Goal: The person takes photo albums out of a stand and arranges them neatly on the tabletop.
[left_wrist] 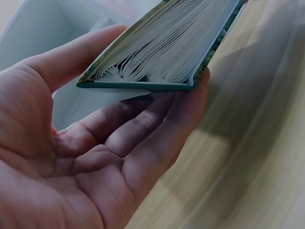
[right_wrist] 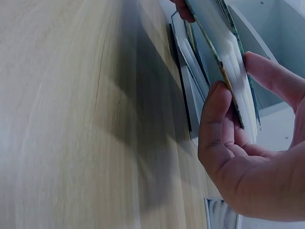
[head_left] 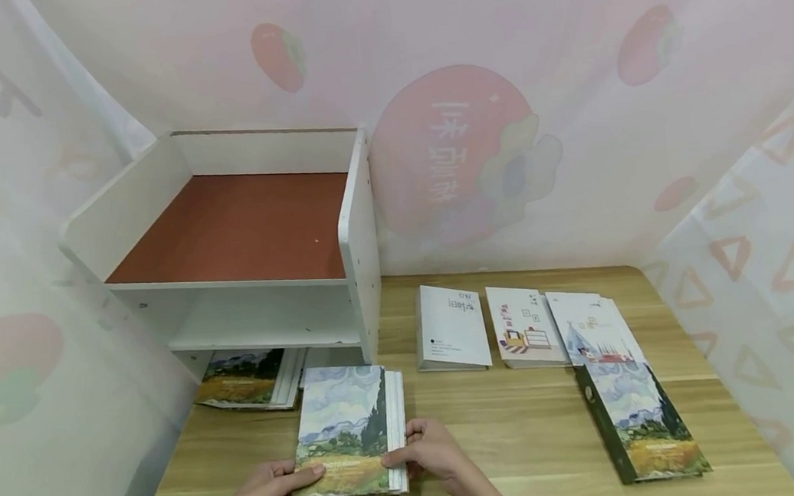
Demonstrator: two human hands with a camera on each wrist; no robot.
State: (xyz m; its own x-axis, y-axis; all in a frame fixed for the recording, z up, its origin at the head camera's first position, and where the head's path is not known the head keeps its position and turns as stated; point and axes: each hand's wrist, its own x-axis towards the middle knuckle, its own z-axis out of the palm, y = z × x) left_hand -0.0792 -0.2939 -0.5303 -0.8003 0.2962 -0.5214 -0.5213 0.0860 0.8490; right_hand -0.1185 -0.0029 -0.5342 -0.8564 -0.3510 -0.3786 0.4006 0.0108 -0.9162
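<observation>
Left hand [head_left: 270,487] and right hand [head_left: 430,451] pinch photo album [head_left: 342,425] by opposite sides; album between them, thumbs uppermost.

Head cam sat up high, looking forward and down at the table [head_left: 520,424] and shelf [head_left: 360,235]. Wrist cams were super close, peering past the left hand [left_wrist: 90,167] and right hand [right_wrist: 252,171] toward the album [head_left: 343,428] all three shared; blurry pale boards [left_wrist: 43,33] behind were probably that shelf.

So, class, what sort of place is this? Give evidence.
Probably a curtained-off desk corner: pale pink-and-white printed fabric hangs behind and beside a brown wood-grain tabletop, with a white, open-fronted shelf unit at left. The room beyond is hidden.
</observation>
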